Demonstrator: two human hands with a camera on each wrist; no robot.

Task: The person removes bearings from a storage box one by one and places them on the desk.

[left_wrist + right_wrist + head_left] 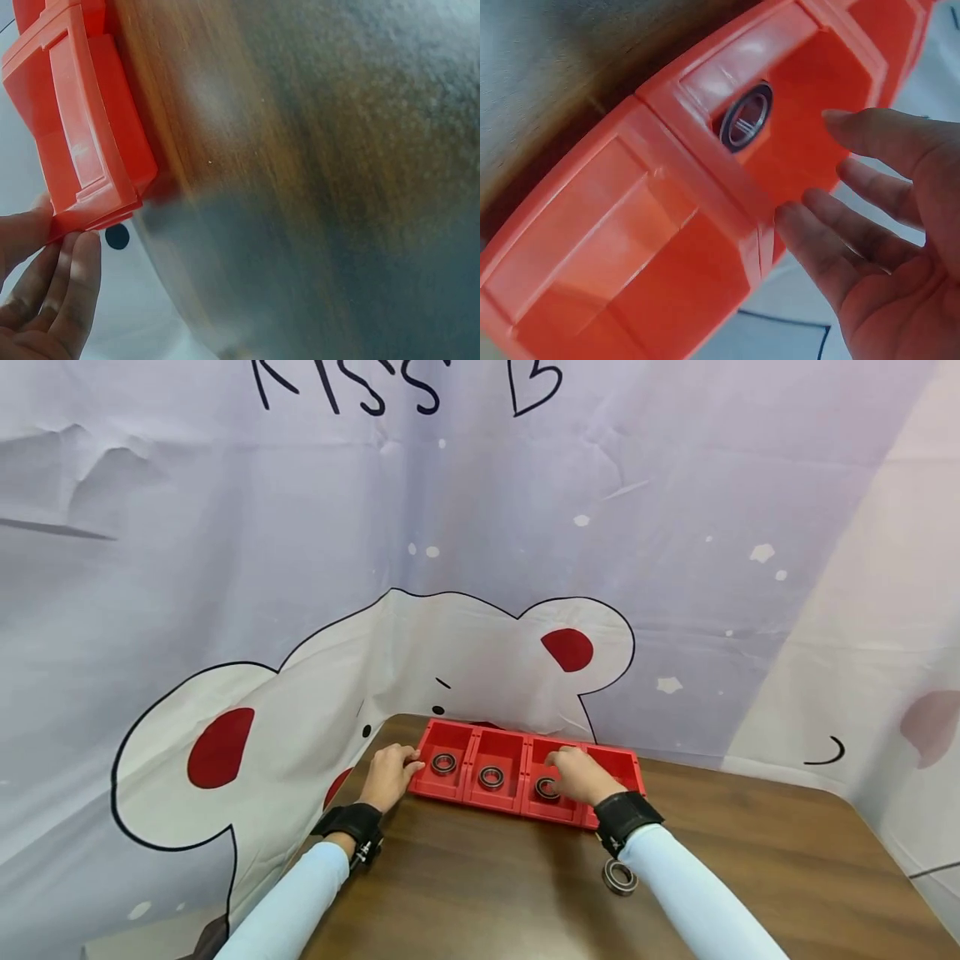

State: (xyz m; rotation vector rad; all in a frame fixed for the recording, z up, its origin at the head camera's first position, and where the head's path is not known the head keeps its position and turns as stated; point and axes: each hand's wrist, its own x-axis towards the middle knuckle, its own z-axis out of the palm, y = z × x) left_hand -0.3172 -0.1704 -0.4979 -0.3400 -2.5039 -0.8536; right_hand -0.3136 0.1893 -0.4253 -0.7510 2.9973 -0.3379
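A row of joined red bins [491, 805] has four compartments. My left hand [388, 773] is at its left end, thumb and fingers pinching the end wall's edge in the left wrist view. Metal ball bearings lie in the first three compartments from the left: one in the first [443, 772], one in the second [491, 787] and one in the third [538, 789]. My right hand [885, 225] is over the third compartment, fingers apart and holding nothing. There the bearing [730, 137] leans against the front wall in the right wrist view.
Another bearing [609, 884] lies on the brown wooden table [480, 885], beside my right forearm. Behind the bins hangs a printed cloth [465, 668], which also runs along the table's left side. In the right wrist view the fourth compartment [682, 277] holds no bearing.
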